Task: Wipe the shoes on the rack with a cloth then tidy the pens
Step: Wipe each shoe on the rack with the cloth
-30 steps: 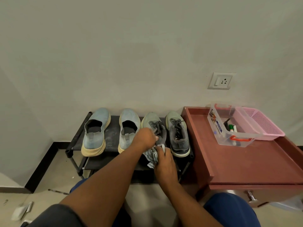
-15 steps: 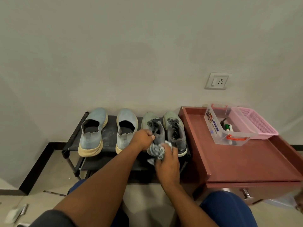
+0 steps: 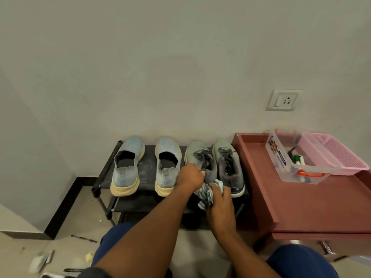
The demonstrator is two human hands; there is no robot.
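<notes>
Several shoes stand on a black rack: two light blue slip-ons at left and two grey-green laced sneakers at right. My left hand grips the heel of the left sneaker. My right hand holds a crumpled striped cloth against that heel. The right sneaker stands untouched beside it. Pens lie in a clear plastic box on the red-brown table.
A pink basket sits against the clear box on the red-brown table right of the rack. A pen and scraps lie on the floor at lower left. A wall socket is above the table.
Both hands stay at the left sneaker's heel; the cloth has shifted slightly up and right against it. The camera view has drifted a little.
</notes>
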